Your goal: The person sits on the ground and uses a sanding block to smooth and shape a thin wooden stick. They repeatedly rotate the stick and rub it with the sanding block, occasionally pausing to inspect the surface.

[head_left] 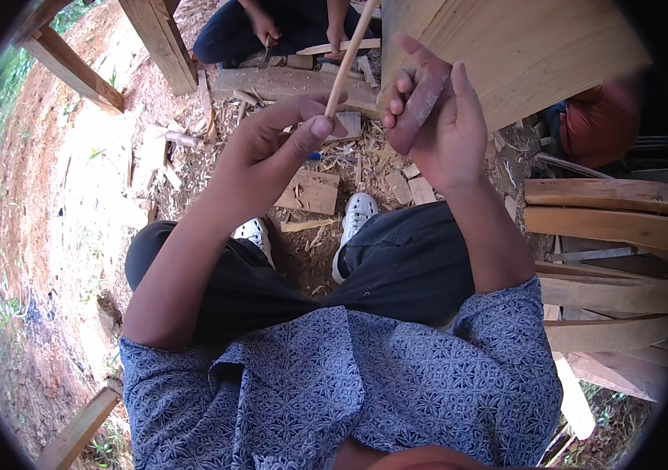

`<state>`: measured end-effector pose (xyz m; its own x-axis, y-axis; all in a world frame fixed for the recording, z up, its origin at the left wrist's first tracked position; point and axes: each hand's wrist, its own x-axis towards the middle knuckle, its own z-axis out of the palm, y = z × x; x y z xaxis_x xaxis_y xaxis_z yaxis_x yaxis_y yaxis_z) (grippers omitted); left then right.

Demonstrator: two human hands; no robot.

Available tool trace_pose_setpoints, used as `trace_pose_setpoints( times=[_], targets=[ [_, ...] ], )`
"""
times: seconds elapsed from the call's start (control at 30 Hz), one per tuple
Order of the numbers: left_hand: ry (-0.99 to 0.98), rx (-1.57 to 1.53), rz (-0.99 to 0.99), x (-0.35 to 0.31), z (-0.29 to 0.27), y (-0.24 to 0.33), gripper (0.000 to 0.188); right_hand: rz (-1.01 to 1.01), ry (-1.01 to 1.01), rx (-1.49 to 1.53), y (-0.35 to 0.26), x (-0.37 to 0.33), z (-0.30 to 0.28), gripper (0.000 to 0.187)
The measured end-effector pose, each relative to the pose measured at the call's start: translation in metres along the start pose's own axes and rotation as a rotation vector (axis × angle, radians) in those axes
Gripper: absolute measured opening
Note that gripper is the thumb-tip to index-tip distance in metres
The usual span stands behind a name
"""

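Note:
My left hand (pixel 283 149) pinches the lower end of a slim, pale wooden stick (pixel 349 59) between thumb and forefinger. The stick slants up and to the right, and its far end runs out of view at the top. To its right, my right hand (pixel 455 129) is raised, palm turned inward, its fingers curled round a worn reddish-brown strip (pixel 421 110). The strip has a pale, dusty patch and looks like folded sandpaper, though I cannot be sure. It is apart from the stick.
A large wooden panel (pixel 506 47) rises at the upper right. Curved timber pieces (pixel 600 227) are stacked at right. Ahead, another person's hands (pixel 266 31) work with a tool and a wood piece. Someone in red (pixel 604 121) is beyond the panel. Offcuts (pixel 309 192) and shavings litter the ground.

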<state>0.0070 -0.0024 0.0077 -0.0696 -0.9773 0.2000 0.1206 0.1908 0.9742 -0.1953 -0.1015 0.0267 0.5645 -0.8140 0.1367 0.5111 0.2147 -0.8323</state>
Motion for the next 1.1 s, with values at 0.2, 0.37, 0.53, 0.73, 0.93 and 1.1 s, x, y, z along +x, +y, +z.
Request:
trace_pose_setpoints(
  times=[0.2,0.37,0.53,0.73,0.93,1.1],
  targets=[
    [-0.284,0.085,0.130,-0.004,0.011,-0.030,0.016,0.358,-0.091,-0.703,0.024,-0.008,0.005,0.044],
    [-0.187,0.237,-0.108,-0.003,0.006,-0.017,0.021,-0.096,-0.060,-0.947,0.036,-0.002,-0.006,0.049],
    [0.002,0.577,0.097,-0.001,0.002,-0.011,0.015,-0.119,0.132,-0.421,0.010,0.002,0.002,0.080],
    [0.058,0.694,0.194,0.001,-0.001,-0.012,0.012,-0.049,-0.169,-0.273,-0.002,0.002,-0.019,0.070],
    [0.093,0.905,0.330,0.004,-0.011,-0.006,0.013,0.143,0.033,-0.527,-0.005,0.003,-0.020,0.063],
    [0.186,0.894,0.298,0.007,-0.023,0.009,0.015,0.038,0.068,-0.370,-0.005,0.005,-0.027,0.056]
  ],
)
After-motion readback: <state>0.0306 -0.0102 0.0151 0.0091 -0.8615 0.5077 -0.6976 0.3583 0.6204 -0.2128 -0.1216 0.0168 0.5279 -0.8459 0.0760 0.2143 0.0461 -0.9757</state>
